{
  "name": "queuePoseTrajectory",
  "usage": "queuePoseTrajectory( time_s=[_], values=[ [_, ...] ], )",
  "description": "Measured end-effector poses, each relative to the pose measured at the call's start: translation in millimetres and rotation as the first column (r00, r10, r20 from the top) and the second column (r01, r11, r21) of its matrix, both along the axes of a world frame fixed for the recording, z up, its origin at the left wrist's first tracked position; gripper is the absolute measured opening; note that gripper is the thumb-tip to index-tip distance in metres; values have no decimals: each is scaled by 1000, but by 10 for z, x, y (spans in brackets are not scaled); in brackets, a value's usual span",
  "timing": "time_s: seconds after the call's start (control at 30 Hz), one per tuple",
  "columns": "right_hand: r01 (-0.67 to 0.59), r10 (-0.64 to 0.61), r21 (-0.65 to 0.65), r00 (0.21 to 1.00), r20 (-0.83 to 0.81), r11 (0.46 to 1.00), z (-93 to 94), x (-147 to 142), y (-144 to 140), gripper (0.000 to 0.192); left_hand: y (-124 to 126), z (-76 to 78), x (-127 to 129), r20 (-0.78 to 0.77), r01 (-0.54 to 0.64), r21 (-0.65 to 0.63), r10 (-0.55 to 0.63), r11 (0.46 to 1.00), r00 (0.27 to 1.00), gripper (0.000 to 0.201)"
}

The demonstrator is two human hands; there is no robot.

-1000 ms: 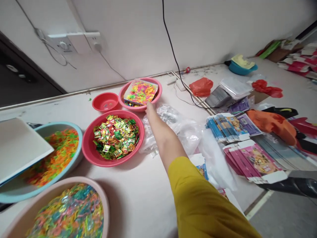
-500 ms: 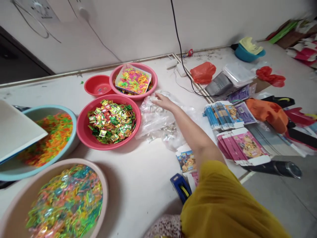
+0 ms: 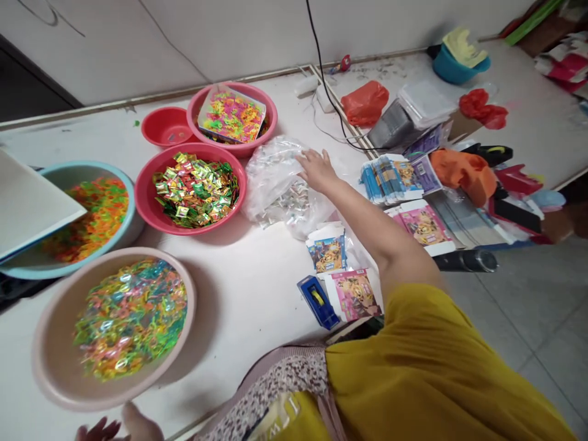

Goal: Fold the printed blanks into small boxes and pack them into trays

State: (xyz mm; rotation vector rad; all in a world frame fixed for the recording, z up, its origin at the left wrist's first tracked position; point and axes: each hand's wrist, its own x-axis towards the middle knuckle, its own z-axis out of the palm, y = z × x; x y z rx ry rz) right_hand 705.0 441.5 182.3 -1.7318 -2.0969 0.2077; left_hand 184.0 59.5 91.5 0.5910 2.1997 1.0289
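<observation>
My right hand [image 3: 318, 171] reaches over a clear plastic bag [image 3: 271, 162] that holds many small wrapped pieces. Its fingers are spread at the bag's right side; whether they touch the plastic I cannot tell. Low in the view, my left hand [image 3: 138, 424] is partly cut off by the bottom edge, thumb and fingers apart and holding nothing visible. It is just below a beige basin [image 3: 57, 373] of translucent colourful plastic pieces. Left of the bag is a red basin [image 3: 140, 202] full of shiny wrapped packets.
A blue tape dispenser [image 3: 318, 301] lies near a pink printed box [image 3: 356, 294] and blue boxes [image 3: 327, 250]. A light-blue basin [image 3: 133, 214], a pink basin [image 3: 271, 116] and a small red bowl [image 3: 151, 125] stand farther off. A black cable [image 3: 316, 46] hangs down.
My right hand has moved slightly right over the bag, its fingers now more spread. My left hand has come into view at the bottom. The view has tilted down.
</observation>
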Motion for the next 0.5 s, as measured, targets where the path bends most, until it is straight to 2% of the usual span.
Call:
queuePoseTrajectory(
  time_s=[0.03,0.07,0.1,0.13,0.2,0.23,0.27,0.3,0.37,0.43,0.5],
  values=[
    [-19,19,22,1000,-2,1000,0,-68,-162,52,19,37,135,-155,73,71,-61,995,986,67],
    [-63,63,13,998,14,998,-27,-151,-340,55,92,74,292,-255,201,110,-168,973,952,54],
    [-124,126,-32,991,46,992,-77,-239,-523,54,222,108,470,-264,376,106,-338,921,903,41],
    [-186,195,-103,977,88,977,-141,-319,-696,49,413,134,667,-156,513,121,-494,850,856,39],
    [-215,259,-222,947,190,951,-271,-410,-971,40,951,142,1101,41,710,137,-720,691,693,39],
    [-175,233,-237,941,246,956,-319,-408,-1063,40,1276,121,1331,112,760,168,-778,628,618,39],
    [-110,172,-218,940,293,970,-350,-371,-1125,43,1616,84,1561,188,767,198,-791,611,582,39],
    [-35,92,-178,942,323,983,-363,-305,-1167,47,1956,34,1786,268,724,212,-751,657,603,40],
    [124,-94,-77,946,311,989,-354,-133,-1228,58,2576,-84,2195,408,507,181,-533,843,741,45],
    [308,-303,13,929,212,951,-349,7,-1307,72,3050,-199,2510,419,422,162,-449,892,789,41],
    [495,-494,-3,866,74,869,-401,51,-1405,89,3345,-290,2715,393,359,165,-395,919,830,35]
  ],
)
